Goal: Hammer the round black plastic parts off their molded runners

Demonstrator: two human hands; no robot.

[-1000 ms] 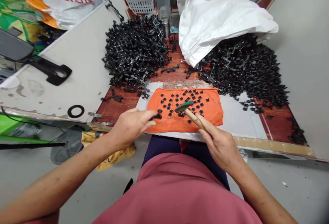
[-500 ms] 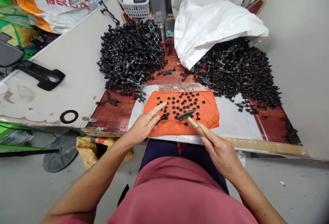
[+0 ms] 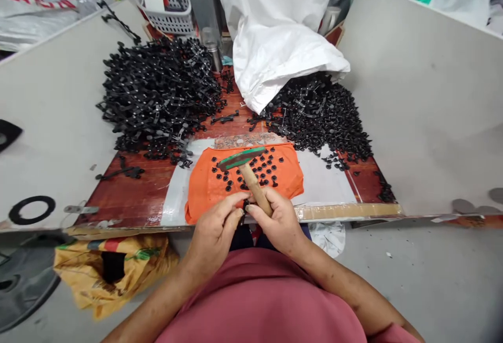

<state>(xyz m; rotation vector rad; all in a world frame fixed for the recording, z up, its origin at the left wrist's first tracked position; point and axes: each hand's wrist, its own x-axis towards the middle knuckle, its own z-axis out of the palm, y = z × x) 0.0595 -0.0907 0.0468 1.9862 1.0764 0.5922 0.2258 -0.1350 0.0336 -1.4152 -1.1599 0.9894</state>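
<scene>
My right hand (image 3: pixel 281 222) is closed round the wooden handle of a hammer (image 3: pixel 251 179), whose narrow green-and-dark head is raised over an orange cloth (image 3: pixel 200 191). Pinched in my left hand (image 3: pixel 212 230) is a small black plastic part (image 3: pixel 244 210), held close to the right thumb at the table's front edge. Whether the right fingers also touch this part, I cannot tell. Several small round black pieces (image 3: pixel 265 164) lie scattered on the cloth; the hammer hides some.
A big heap of linked black parts (image 3: pixel 157 91) lies back left. Another black heap (image 3: pixel 326 117) is at right, partly under a white sack (image 3: pixel 283 65). Grey side panels (image 3: pixel 424 107) flank the table. A basket (image 3: pixel 168 10) and metal flask (image 3: pixel 214 55) stand behind.
My hands have come together at the front edge. The left hand has left the cloth and now holds a black part; the hammer is lifted. The view has turned right.
</scene>
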